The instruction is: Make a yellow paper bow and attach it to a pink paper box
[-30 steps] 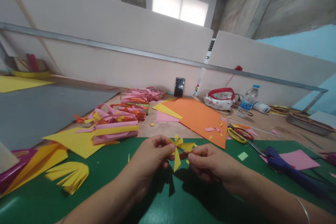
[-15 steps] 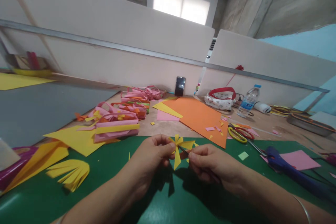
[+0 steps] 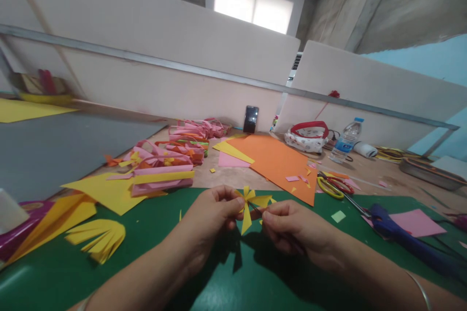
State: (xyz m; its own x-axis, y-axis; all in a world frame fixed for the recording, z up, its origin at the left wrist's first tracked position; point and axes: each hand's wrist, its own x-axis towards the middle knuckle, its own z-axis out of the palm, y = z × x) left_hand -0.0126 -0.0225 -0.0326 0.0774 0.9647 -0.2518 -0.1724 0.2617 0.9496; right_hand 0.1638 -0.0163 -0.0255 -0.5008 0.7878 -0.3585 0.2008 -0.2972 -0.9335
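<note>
Between thumb and fingers of my left hand (image 3: 219, 209) is a yellow paper flower (image 3: 246, 221) with narrow pointed petals spread apart. My right hand (image 3: 288, 226) is closed on a thin dark pointed tool (image 3: 257, 209). Its tip meets the flower near the middle; most of the tool is hidden in my fingers, so its exact kind does not show. Both hands are just above a green cutting mat (image 3: 146, 272). On the left of the mat lies a fringed, folded yellow paper piece (image 3: 100, 235).
Pink and yellow paper pieces (image 3: 162, 180) are piled at left, beside orange sheets (image 3: 277, 155). Right of these are scissors (image 3: 332, 187), a blue glue gun (image 3: 394, 228), a water bottle (image 3: 345, 143) and a pouch (image 3: 306, 138). A phone (image 3: 251, 119) leans on the back panel.
Almost nothing differs. The view has shifted very slightly; both hands keep the same hold on the flower and the tool.
</note>
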